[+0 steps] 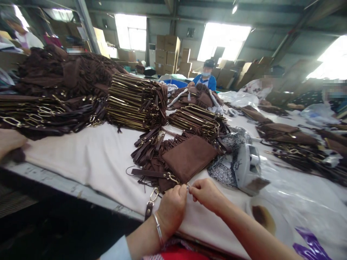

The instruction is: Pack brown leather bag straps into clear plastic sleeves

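Observation:
Side by side at the table's front edge, my left hand [172,206] and my right hand [205,194] are both closed, fingertips meeting over a small shiny piece too small to name. Just beyond them lies a flat brown fringed pouch [189,157], its near corner close to my fingers. A brown wrist strap [149,173] with a gold clasp rests at its left. Another gold clasp [154,194] on a short strap hangs beside my left hand. More loose straps [148,142] lie behind the pouch.
Stacked zippered pouches [135,103] and a heap of brown fringed pieces [67,72] stand at the back left. On the right are an upright white device [248,168], grey speckled cloth [223,169] and clear plastic [292,195]. Another person's hand [11,142] is at far left; several people sit beyond.

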The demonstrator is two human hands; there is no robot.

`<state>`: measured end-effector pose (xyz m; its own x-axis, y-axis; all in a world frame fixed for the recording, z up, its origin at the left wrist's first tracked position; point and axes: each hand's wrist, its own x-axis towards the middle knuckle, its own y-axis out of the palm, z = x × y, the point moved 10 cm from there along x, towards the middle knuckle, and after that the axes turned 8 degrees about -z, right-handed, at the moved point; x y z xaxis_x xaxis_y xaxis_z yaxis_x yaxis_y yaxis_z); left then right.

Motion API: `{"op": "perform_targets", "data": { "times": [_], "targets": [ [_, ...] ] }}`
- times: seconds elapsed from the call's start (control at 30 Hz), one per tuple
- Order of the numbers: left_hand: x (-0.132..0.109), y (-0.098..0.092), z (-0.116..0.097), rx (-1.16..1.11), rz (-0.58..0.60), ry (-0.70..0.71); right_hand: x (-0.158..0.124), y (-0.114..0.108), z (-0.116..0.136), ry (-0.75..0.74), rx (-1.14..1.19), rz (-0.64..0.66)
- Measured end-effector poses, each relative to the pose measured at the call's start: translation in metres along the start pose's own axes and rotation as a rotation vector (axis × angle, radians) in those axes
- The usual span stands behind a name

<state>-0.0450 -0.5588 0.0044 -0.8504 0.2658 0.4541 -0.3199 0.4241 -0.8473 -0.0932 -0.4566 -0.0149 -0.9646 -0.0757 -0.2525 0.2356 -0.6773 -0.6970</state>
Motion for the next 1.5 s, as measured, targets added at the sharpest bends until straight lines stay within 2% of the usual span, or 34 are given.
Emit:
{"op": "perform_targets", "data": {
  "times": [0.2,0.3,0.4,0.47,0.53,0.6,0.8,0.9,1.0,1.13,1.33,1.5],
  "targets": [
    [0.001,0.007,0.004,-0.088,0.066,-0.048,-0.011,0.001,-0.008,0.012,0.093,-0.052],
    [0.003,0.007,0.01,-0.269,0.053,-0.148,-0.015,0.0,-0.007,-0.002,0.11,-0.1],
    [0.003,0.011,0.022,-0.568,0.043,-0.382,-0.016,-0.002,-0.009,0.005,0.154,-0.156],
    [-0.005,0.026,0.029,-0.838,0.121,-0.624,-0.016,-0.001,-0.016,0.067,0.219,-0.168],
    [-0.016,0.044,0.026,-1.158,0.222,-0.874,-0.017,0.005,-0.024,0.161,0.326,-0.143],
    [-0.024,0.053,0.017,-1.453,0.272,-1.053,-0.017,0.011,-0.028,0.215,0.472,-0.096],
    [-0.031,0.06,-0.011,-2.026,0.408,-1.381,-0.02,0.025,-0.025,0.241,0.796,0.08],
    [-0.033,0.059,-0.021,-2.193,0.47,-1.509,-0.018,0.024,-0.021,0.191,0.897,0.082],
    [-0.033,0.055,-0.029,-2.278,0.528,-1.539,-0.014,0.023,-0.016,0.11,0.933,0.085],
    [-0.029,0.05,-0.034,-2.367,0.549,-1.46,-0.011,0.025,-0.008,0.016,0.996,0.134],
    [-0.029,0.046,-0.037,-2.389,0.54,-1.413,-0.01,0.033,-0.006,0.027,1.114,0.198],
    [-0.029,0.048,-0.038,-2.426,0.523,-1.419,-0.009,0.024,0.001,-0.019,1.067,0.173]
  ]
}}
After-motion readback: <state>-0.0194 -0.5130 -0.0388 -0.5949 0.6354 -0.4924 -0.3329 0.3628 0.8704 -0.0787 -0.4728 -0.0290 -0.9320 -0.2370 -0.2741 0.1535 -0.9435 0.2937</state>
